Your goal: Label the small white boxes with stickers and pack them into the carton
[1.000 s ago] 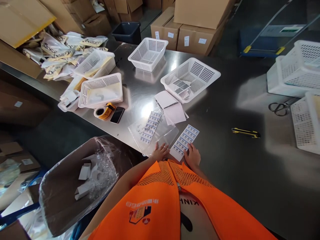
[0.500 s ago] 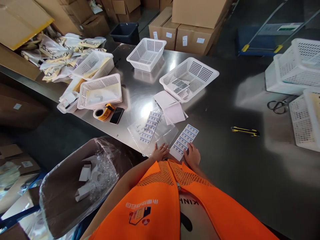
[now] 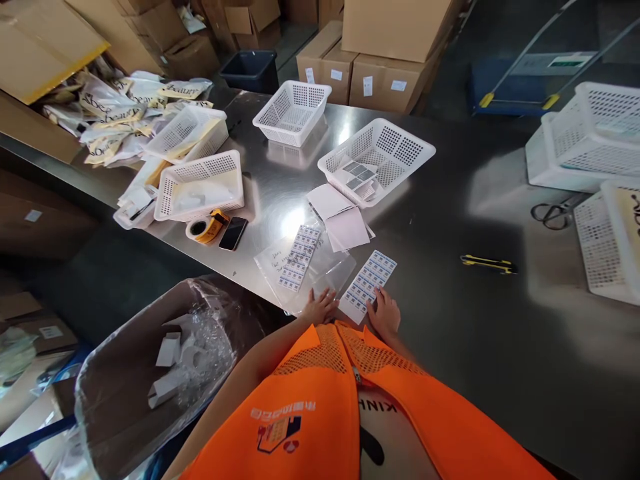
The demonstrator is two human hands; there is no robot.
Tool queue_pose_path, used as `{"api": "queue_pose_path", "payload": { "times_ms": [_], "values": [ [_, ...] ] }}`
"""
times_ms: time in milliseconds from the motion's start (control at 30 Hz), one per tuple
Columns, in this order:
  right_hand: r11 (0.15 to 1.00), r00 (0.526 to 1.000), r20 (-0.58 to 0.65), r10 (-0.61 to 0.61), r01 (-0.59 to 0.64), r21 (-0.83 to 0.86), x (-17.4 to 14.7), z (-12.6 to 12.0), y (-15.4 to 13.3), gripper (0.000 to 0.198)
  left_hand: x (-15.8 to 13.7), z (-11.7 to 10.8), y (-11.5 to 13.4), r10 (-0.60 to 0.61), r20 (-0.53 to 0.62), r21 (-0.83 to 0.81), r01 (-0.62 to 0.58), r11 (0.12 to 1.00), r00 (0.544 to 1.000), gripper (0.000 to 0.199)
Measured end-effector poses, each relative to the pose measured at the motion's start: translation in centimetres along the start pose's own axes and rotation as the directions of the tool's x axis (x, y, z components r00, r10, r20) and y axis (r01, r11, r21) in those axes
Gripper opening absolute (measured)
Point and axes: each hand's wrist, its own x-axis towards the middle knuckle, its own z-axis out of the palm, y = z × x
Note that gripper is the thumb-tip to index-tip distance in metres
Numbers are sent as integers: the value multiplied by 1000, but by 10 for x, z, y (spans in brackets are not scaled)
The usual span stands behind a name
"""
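Note:
My left hand [image 3: 320,306] lies with its fingers spread on the lower edge of a clear plastic bag [image 3: 334,272]. Inside or beneath that bag, which I cannot tell, is a sheet of labels [image 3: 299,259], with handwriting across the plastic. My right hand [image 3: 385,313] rests open on the table, its fingertips touching the right edge of another label sheet [image 3: 370,283] printed with rows of small blue-edged codes. Just beyond the bag lie several pale paper sheets [image 3: 347,227], partly overlapping a white basket [image 3: 377,160] that holds printed cards.
At left stand a tape roll [image 3: 200,229], a phone [image 3: 233,234], a white basket [image 3: 199,183] and bagged goods [image 3: 110,107]. A yellow-black cutter [image 3: 489,264], scissors [image 3: 551,213] and stacked baskets [image 3: 595,143] are at right. A lined waste bin [image 3: 130,373] stands below the table's left edge.
The view has shifted very slightly. Both hands, the bag and the label sheets keep their places.

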Motion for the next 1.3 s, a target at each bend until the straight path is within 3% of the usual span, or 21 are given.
{"api": "queue_pose_path", "payload": {
  "times_ms": [667, 1300],
  "values": [
    [1000, 1000, 23, 17, -17, -10, 0, 0, 0, 58, -1, 2, 0, -1, -13, -5, 1, 1000, 1000, 64],
    [1000, 1000, 26, 11, -12, 5, 0, -1, 1, 59, -5, -13, 4, -4, 14, -39, 4, 999, 1000, 63]
  ]
}}
